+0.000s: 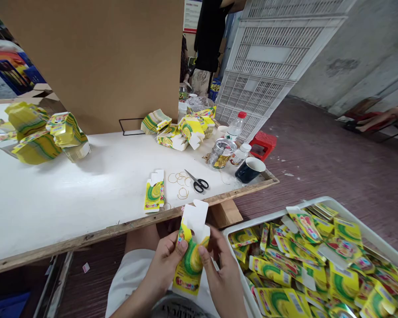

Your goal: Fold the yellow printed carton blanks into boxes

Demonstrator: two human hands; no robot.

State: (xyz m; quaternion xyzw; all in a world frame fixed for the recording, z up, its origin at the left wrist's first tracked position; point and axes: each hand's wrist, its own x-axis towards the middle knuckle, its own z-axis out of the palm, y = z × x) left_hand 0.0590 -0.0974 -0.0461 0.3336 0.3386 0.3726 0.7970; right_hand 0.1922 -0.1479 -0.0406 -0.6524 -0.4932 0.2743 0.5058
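Stacked cartons [40, 137] lie on the left of the table [119, 176]. Before it, the left hand [168, 255], fingers curled, pinches a yellow box [190, 265]; the right hand [223, 267], partly closed, grips its other edge, beside a filled bin [258, 222].

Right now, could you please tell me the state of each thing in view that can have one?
Held carton: top flaps open
Left hand: gripping the held carton
Right hand: gripping the held carton
Loose carton: lying down, flap unfolded
Scissors: blades shut
Rubber bands: loose
Mug: uncovered
Red-capped bottle: cap on
White-capped bottle: cap on
Clear jar: lid unclear
Crates: stacked
Tub: uncovered, filled with cartons
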